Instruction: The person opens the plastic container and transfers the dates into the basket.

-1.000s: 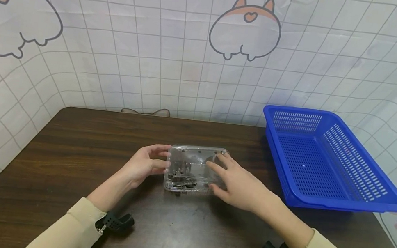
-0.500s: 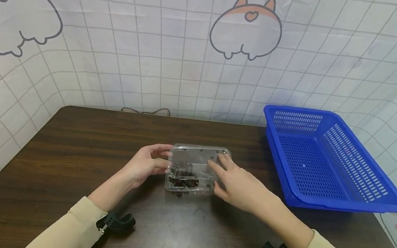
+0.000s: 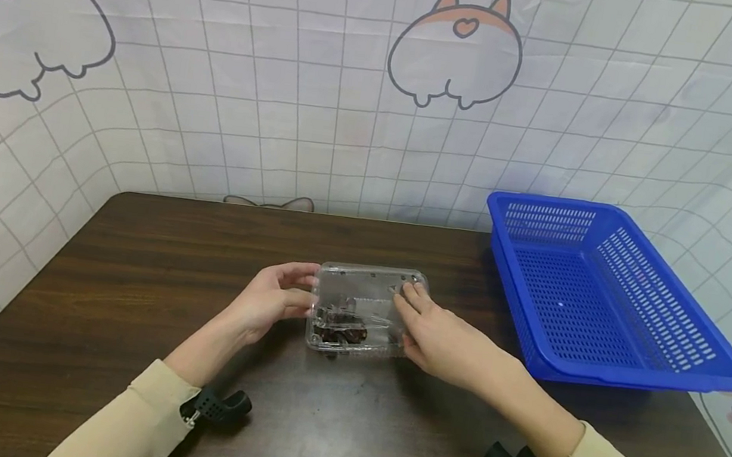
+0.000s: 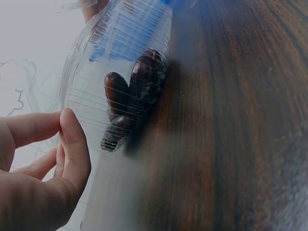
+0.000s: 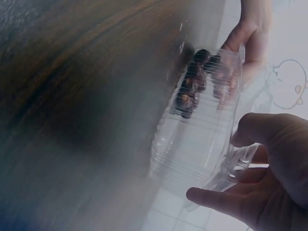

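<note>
A clear plastic clamshell box (image 3: pixel 363 308) sits on the dark wooden table, slightly skewed. Inside lie several dark, glossy oblong fruits (image 4: pixel 137 89) that look like dates, gathered at the box's left end. My left hand (image 3: pixel 269 302) pinches the rim at that end between thumb and fingers, as the left wrist view shows closely. My right hand (image 3: pixel 438 336) lies over the right end, its fingers extended across the lid and its thumb by the front rim. In the right wrist view the right thumb (image 5: pixel 255 129) meets the rim, while some of the other fingers are hidden behind the plastic.
A blue perforated plastic basket (image 3: pixel 569 307) stands at the right side of the table (image 3: pixel 185 252). A white cloth with a grid and cartoon dogs (image 3: pixel 354 97) hangs behind and along the sides. Black straps (image 3: pixel 217 406) sit on both wrists.
The box has shifted very slightly to the right. My right fingers have slid a little rightward over the lid and drawn closer together. My left hand keeps its pinch.
</note>
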Available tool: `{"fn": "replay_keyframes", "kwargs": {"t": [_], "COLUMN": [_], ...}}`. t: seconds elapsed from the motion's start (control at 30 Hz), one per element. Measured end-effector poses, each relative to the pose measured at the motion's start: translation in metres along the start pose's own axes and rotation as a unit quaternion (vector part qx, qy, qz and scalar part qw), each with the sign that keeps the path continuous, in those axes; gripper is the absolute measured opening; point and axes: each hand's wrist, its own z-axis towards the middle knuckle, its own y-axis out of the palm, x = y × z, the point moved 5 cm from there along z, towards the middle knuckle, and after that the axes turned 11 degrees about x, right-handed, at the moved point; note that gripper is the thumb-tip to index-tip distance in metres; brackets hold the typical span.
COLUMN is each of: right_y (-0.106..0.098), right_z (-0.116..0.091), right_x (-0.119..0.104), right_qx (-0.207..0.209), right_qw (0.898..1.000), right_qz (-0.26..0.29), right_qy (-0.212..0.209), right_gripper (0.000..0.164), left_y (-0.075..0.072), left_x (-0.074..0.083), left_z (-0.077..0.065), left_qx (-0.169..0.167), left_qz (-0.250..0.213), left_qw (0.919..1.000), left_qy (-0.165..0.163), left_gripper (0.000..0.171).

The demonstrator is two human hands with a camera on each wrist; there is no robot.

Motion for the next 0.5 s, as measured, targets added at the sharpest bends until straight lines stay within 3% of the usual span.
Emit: {"fn": "replay_keyframes", "kwargs": {"t": [0.37,0.5], "right_y": [-0.0038,-0.0046], "right_z": [0.0015,-0.0004], "right_x": [0.0017,0.003], "right_qx": [-0.045,-0.031], "right_qw": [0.998,0.998], "right_qz": [0.029,0.051], "right_qy": [0.02,0.024], "right_gripper": [0.062,0.064], "left_y": [-0.0005,-0.0017], "left_x": [0.0019,0.0034], "left_z": [0.0024,0.0006], "left_qx": [0.005,0.014], "left_qz": [-0.005,-0.001], "left_qw": [1.0,0.9999], "left_qy": [0.002,0.003], "left_gripper": [0.059,0.059]}}
